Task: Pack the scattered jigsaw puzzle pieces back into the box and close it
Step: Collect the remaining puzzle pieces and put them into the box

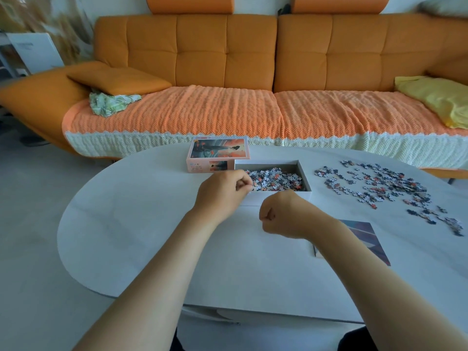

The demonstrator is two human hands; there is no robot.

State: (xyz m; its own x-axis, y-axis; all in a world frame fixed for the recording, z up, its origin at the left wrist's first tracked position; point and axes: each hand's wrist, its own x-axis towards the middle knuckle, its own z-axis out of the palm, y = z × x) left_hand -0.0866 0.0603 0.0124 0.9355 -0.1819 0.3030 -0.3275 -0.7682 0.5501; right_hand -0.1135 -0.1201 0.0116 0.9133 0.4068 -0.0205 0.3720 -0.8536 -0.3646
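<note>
The open white box stands at mid-table, partly filled with small grey, white and orange puzzle pieces. Its lid, printed with a picture, lies just behind and to the left of it. A wide scatter of loose pieces covers the table to the right of the box. My left hand hovers at the box's front left corner with its fingers curled. My right hand is a closed fist just in front of the box. No piece shows in either hand.
A printed picture sheet lies on the white oval table, under my right forearm. An orange sofa with a knitted cover runs behind the table. Bare floor lies to the left.
</note>
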